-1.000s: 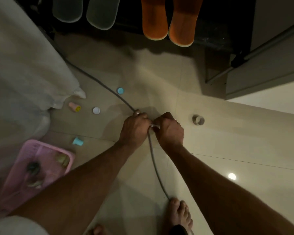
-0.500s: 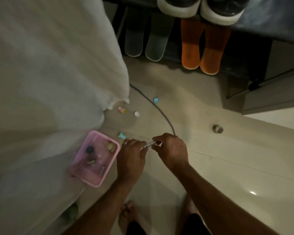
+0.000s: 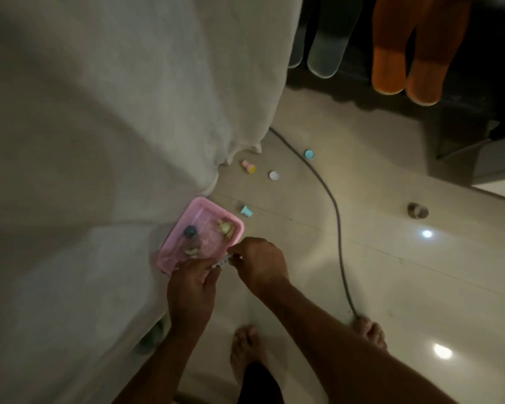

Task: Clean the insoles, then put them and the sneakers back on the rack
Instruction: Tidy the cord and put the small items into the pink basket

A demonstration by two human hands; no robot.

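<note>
From the head view, both hands met low over the tiled floor (image 3: pixel 391 272), just beside the near corner of a pink basket (image 3: pixel 174 255). The left hand (image 3: pixel 191 290) and the right hand (image 3: pixel 261 265) each pinched one end of a small pale tube-like object (image 3: pixel 223 262) held between them — too small to make out further. The basket held a few small items and sat against a hanging white cloth (image 3: pixel 114 141). Two orange insoles (image 3: pixel 405 59) and two grey insoles (image 3: pixel 324 51) hung side by side at the dark rack (image 3: pixel 464 112) at the top. A grey cable (image 3: pixel 336 211) ran across the floor; small caps (image 3: pixel 274 175) lay scattered near it — bare feet stood below
</note>
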